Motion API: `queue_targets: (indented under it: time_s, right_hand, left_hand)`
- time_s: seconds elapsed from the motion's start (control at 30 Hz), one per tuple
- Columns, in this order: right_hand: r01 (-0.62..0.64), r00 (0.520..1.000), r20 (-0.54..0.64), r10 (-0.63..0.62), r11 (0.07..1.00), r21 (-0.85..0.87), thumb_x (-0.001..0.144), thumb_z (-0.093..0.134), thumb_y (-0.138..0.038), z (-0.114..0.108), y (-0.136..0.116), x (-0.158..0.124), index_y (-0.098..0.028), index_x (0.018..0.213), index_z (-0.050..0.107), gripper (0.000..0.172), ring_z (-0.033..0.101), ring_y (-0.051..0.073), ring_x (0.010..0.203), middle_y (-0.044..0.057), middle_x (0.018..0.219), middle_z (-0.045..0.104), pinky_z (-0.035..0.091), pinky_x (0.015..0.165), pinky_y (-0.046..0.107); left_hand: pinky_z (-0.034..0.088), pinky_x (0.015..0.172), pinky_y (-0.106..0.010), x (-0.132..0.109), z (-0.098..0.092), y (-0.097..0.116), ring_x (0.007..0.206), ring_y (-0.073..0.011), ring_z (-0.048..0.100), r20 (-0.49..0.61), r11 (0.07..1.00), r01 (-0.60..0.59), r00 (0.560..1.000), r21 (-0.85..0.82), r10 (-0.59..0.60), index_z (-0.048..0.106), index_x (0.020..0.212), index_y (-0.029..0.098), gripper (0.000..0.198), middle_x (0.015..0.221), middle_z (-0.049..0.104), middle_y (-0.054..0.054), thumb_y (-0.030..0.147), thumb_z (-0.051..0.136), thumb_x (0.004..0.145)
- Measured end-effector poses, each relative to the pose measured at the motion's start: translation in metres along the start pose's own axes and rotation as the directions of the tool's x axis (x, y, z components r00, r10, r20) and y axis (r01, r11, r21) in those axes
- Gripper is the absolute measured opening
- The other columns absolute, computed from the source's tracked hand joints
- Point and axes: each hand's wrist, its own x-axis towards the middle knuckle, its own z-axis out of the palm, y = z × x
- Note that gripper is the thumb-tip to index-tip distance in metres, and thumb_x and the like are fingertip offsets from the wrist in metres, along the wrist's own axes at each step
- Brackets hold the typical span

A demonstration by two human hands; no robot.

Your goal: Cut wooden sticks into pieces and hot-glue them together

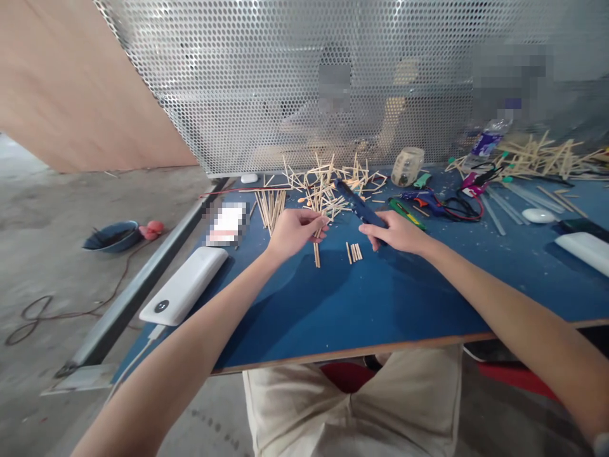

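My left hand (297, 231) is closed in a pinch at the near edge of a pile of thin wooden sticks (328, 190). A thin stick appears to be between its fingertips, mostly hidden by them. Just below those fingers, a couple of sticks (317, 255) point towards me. In my right hand (394, 232) is a long dark blue tool (358, 206), its far end slanting up and left towards the pile; its exact kind is unclear. Between the two hands, several short cut sticks (354, 253) lie side by side on the blue tabletop (295, 317).
A white power bank (184, 285) with a cable lies left, near a phone (226, 223). Right of centre are a clear jar (408, 166), a green cutter knife (406, 213) and clear glue sticks (497, 209). A bottle (488, 141) stands behind. A perforated metal panel (266, 76) borders the back.
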Motion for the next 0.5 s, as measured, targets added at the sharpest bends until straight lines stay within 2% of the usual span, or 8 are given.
queue_targets:
  time_s: [0.13,0.2,0.3,0.4,0.5]
  right_hand:
    - [0.053,0.999,-0.014,-0.051,0.945,0.323,0.089,0.058,-0.054,0.009,-0.002,0.001,-0.021,0.082,0.061,0.034,0.062,0.018,0.071,0.004,0.076,0.066,0.049,0.074,0.034]
    - [0.057,0.998,-0.011,-0.060,0.852,0.521,0.086,0.060,-0.055,0.014,-0.003,0.002,-0.023,0.095,0.060,0.033,0.063,0.020,0.079,0.004,0.085,0.065,0.051,0.082,0.037]
    - [0.063,0.995,0.008,-0.102,0.671,0.739,0.083,0.059,-0.059,0.017,-0.011,-0.001,-0.024,0.103,0.059,0.040,0.062,0.024,0.093,0.006,0.094,0.063,0.049,0.095,0.044]
    - [0.047,0.997,-0.009,-0.073,0.534,0.844,0.083,0.052,-0.068,0.014,-0.022,-0.006,-0.023,0.105,0.059,0.050,0.058,0.029,0.111,0.010,0.102,0.062,0.047,0.101,0.048]
    - [0.065,0.997,-0.074,0.002,0.465,0.883,0.082,0.046,-0.078,0.010,-0.029,-0.007,-0.023,0.103,0.060,0.060,0.054,0.031,0.119,0.011,0.103,0.062,0.047,0.102,0.047]
  left_hand:
    - [0.063,0.064,-0.029,0.003,-0.002,-0.003,0.068,-0.0142,0.070,-0.015,1.000,-0.021,1.000,-0.007,0.021,0.074,0.093,0.015,0.029,0.084,0.073,-0.008,0.041,0.074,0.082]
    - [0.063,0.065,-0.029,0.003,-0.001,-0.004,0.070,-0.0147,0.070,-0.003,1.000,-0.024,1.000,-0.002,0.024,0.073,0.095,0.016,0.030,0.085,0.073,-0.007,0.043,0.074,0.082]
    - [0.062,0.064,-0.027,0.002,0.001,-0.003,0.071,-0.0145,0.070,0.019,0.999,-0.033,0.999,0.008,0.033,0.072,0.094,0.017,0.030,0.085,0.073,-0.007,0.045,0.072,0.082]
    - [0.062,0.063,-0.027,0.000,0.003,-0.002,0.070,-0.0143,0.070,0.025,0.998,-0.054,0.998,0.016,0.054,0.071,0.093,0.016,0.030,0.085,0.073,-0.008,0.044,0.071,0.084]
    - [0.063,0.064,-0.027,0.000,0.004,-0.001,0.072,-0.0149,0.070,0.021,0.997,-0.072,0.997,0.017,0.072,0.071,0.094,0.016,0.029,0.086,0.073,-0.008,0.043,0.071,0.085]
